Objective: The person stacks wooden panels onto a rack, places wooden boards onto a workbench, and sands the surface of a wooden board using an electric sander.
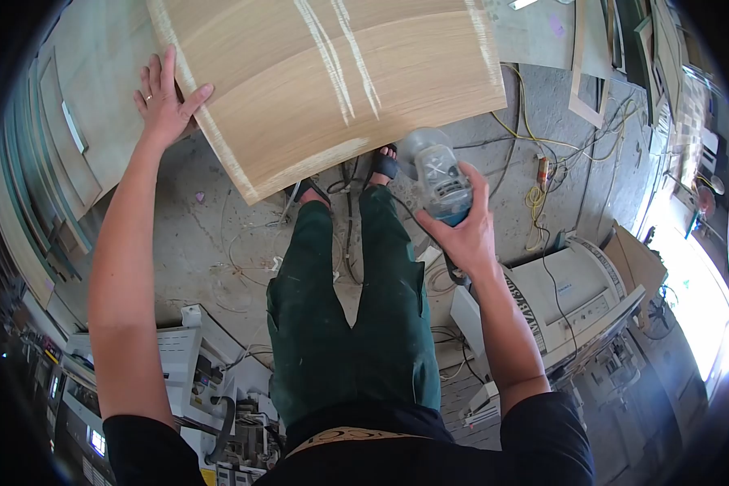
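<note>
A large wood-grain panel (413, 65) with pale, roughly filled or scraped streaks along its edges and middle lies in front of me. My left hand (166, 105) rests against its left edge, fingers spread and thumb on the border. In my right hand (466, 231) is a trim router (447, 182) with a clear plastic base and a blue body. It is held just off the panel's near right edge, its round clear base tilted toward the panel. A dark cord runs from the router's lower end.
Several thin boards (36, 178) stack up at the left, and frames (591, 65) lean at the far right. Yellow and black cables (535, 194) trail over the concrete floor (202, 267). A white machine (555, 296) stands behind my right side, other equipment (186, 356) behind my left.
</note>
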Demonstrator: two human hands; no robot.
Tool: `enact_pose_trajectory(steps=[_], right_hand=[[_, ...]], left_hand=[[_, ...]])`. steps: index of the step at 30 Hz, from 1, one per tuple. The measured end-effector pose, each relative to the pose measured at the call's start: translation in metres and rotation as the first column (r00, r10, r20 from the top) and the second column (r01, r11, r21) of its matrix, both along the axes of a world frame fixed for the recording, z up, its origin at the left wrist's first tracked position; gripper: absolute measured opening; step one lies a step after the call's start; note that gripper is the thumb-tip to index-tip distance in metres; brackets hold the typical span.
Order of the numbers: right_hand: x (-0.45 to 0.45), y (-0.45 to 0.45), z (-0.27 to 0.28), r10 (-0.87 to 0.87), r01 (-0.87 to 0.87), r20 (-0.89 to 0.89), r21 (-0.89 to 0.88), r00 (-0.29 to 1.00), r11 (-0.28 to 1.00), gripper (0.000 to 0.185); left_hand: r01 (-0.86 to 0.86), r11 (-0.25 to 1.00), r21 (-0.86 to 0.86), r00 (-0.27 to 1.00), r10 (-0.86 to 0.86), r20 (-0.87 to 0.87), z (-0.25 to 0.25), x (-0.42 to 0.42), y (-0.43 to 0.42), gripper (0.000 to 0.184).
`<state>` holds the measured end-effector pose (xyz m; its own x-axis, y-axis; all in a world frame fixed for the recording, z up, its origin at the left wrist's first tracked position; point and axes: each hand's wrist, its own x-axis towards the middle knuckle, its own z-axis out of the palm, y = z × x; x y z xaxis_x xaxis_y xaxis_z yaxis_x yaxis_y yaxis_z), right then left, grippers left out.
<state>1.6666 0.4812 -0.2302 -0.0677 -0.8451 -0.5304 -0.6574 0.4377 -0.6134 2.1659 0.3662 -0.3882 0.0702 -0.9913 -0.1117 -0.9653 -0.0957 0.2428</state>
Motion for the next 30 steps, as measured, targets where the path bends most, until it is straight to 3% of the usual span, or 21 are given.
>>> enact_pose_trajectory(steps=[7, 12, 15, 21, 22, 25, 29, 30], right_hand=[[-0.004, -0.021, -0.013, 0.214, -0.214, 0.047, 0.009, 0.976, 0.977, 0.093], [-0.023, -0.032, -0.022, 0.236, -0.234, 0.061, -0.035, 0.970, 0.972, 0.091], [-0.047, -0.042, -0.018, 0.089, -0.090, 0.020, 0.067, 0.996, 0.994, 0.091], [-0.102, -0.065, -0.023, -0.055, 0.046, -0.073, -0.113, 0.996, 0.993, 0.092], [-0.104, -0.070, -0.020, -0.140, 0.137, -0.048, -0.049, 0.989, 0.989, 0.092], [-0.099, -0.070, -0.024, -0.152, 0.146, -0.034, -0.139, 0.988, 0.979, 0.093], [-0.063, -0.051, -0.021, -0.009, 0.009, -0.047, -0.015, 0.999, 1.000, 0.092], [-0.054, -0.046, -0.022, 0.103, -0.103, 0.011, 0.000, 0.995, 0.995, 0.092]], left_hand=[[-0.009, 0.999, 0.032, 1.000, 0.009, -0.005, 0.000, 0.002, -0.001, 0.106], [0.003, 0.999, 0.032, 1.000, -0.003, -0.004, 0.000, 0.006, -0.001, 0.104], [0.015, 1.000, 0.025, 1.000, -0.015, -0.008, -0.001, 0.007, 0.000, 0.105], [0.033, 0.999, 0.004, 0.999, -0.033, -0.003, 0.001, 0.005, 0.001, 0.104], [0.032, 0.999, 0.005, 0.999, -0.032, -0.001, 0.000, 0.006, 0.001, 0.104], [0.035, 0.999, -0.008, 0.999, -0.035, -0.007, 0.000, 0.006, 0.001, 0.105], [0.031, 0.999, 0.005, 1.000, -0.031, -0.001, 0.000, 0.006, 0.001, 0.105], [0.030, 1.000, 0.008, 1.000, -0.030, -0.009, 0.001, 0.006, 0.001, 0.106]])
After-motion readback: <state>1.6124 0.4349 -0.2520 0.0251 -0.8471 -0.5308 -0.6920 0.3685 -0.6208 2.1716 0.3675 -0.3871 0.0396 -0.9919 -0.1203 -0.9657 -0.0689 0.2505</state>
